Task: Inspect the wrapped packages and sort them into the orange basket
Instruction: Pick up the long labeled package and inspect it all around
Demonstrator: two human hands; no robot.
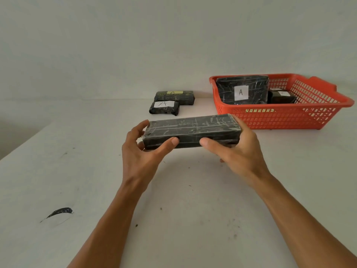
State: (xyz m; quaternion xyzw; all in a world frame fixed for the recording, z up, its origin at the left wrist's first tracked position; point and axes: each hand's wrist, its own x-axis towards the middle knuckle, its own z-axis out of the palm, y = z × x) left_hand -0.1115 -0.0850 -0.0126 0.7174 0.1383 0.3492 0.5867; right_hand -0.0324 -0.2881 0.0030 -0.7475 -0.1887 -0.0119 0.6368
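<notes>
Head view: left hand, right hand grip long black package at its ends, fingers curled round, held above desk just left-front of orange basket. Inspection step, no label showing; next likely turn over, then carry right into basket.

I note a white surface with small dark specks, a black smear near its left, plain white wall behind.

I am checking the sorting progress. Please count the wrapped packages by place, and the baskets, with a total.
Package held in the hands: 1
Packages on the table: 2
Packages in the orange basket: 2
Orange basket: 1
Total: 6
</notes>
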